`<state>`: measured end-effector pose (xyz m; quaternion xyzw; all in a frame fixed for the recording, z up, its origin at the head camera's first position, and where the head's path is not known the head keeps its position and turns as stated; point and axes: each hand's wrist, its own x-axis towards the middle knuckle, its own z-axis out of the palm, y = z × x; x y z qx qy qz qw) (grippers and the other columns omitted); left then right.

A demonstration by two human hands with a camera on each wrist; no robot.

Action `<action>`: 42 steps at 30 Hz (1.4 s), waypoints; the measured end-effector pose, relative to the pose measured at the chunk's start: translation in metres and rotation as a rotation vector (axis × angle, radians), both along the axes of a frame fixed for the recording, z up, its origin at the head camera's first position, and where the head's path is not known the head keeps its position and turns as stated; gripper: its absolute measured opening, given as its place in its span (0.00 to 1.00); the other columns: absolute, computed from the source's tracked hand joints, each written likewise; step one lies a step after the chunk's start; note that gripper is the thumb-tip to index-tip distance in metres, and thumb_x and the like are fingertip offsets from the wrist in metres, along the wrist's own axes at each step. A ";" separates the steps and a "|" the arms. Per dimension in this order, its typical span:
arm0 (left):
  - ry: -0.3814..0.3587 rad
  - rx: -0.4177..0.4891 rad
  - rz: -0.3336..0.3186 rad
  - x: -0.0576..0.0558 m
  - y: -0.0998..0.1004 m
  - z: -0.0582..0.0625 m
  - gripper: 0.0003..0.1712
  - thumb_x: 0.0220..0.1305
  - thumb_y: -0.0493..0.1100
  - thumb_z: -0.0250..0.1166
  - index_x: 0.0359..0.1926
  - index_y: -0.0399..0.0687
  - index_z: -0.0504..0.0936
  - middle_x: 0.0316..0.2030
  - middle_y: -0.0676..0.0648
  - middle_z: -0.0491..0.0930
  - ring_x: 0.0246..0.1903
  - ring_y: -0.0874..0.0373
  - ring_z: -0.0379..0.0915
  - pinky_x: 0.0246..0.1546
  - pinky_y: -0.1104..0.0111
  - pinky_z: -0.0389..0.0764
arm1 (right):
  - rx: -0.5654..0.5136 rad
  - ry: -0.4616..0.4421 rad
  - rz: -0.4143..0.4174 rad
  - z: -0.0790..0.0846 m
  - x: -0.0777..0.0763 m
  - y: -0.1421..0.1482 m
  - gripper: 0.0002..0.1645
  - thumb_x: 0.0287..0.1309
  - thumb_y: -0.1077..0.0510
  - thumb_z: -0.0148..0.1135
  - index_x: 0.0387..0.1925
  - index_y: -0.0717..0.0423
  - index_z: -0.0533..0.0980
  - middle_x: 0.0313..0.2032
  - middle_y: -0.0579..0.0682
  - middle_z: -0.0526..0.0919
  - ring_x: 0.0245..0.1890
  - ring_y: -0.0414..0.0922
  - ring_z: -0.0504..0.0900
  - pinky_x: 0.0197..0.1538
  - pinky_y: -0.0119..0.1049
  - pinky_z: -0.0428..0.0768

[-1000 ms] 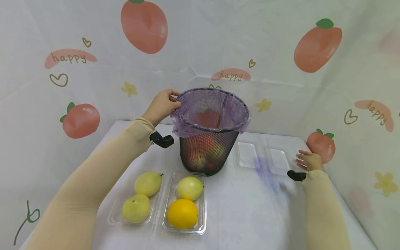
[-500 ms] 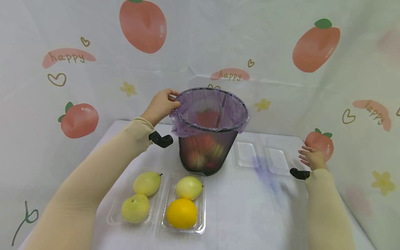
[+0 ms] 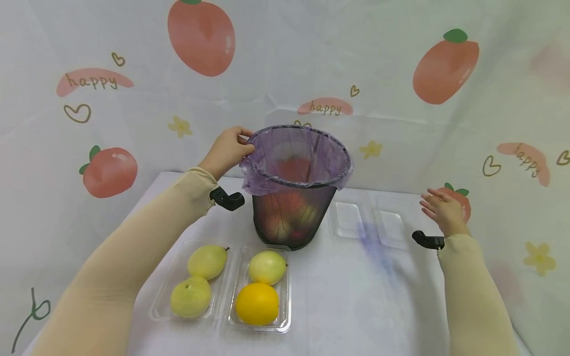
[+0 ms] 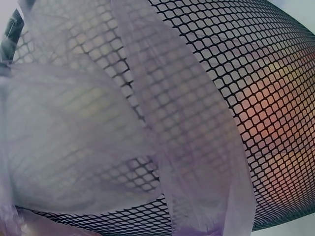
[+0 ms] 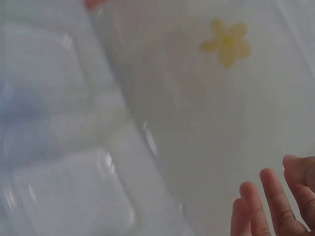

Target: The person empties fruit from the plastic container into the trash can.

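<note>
My left hand (image 3: 225, 152) holds the left side of the rim of a black mesh wastebasket (image 3: 294, 212), thumb toward the front. A thin purple plastic bag (image 3: 262, 185) lines the basket and folds out over its rim; up close it fills much of the left wrist view. Red and yellowish round things (image 4: 275, 118) show through the mesh, partly hidden by it. On the far right my right hand (image 3: 445, 211) is raised above the table with fingers spread and nothing in it. Its fingers (image 5: 278, 201) show at the lower right of the right wrist view.
In front of the basket stand two clear plastic trays. The left tray (image 3: 162, 296) bears two pale yellow-green fruits (image 3: 207, 262); the right tray (image 3: 285, 316) bears a pale yellow-green fruit (image 3: 267, 267) and an orange (image 3: 257, 303). Two more clear trays (image 3: 349, 220) lie right of the basket. A printed curtain (image 3: 267, 59) hangs behind.
My right hand has risen, away from the trays on the right. The left hand stays at the basket's rim. The whole head view has shifted slightly.
</note>
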<state>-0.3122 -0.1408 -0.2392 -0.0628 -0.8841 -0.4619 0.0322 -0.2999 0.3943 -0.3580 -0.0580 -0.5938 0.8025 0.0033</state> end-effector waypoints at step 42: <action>0.029 -0.004 -0.010 -0.003 -0.001 -0.004 0.28 0.59 0.37 0.56 0.62 0.40 0.71 0.52 0.38 0.77 0.39 0.55 0.72 0.33 0.73 0.74 | 0.285 0.139 0.488 -0.025 0.089 -0.210 0.22 0.62 0.64 0.58 0.58 0.60 0.70 0.50 0.52 0.78 0.47 0.40 0.82 0.51 0.34 0.80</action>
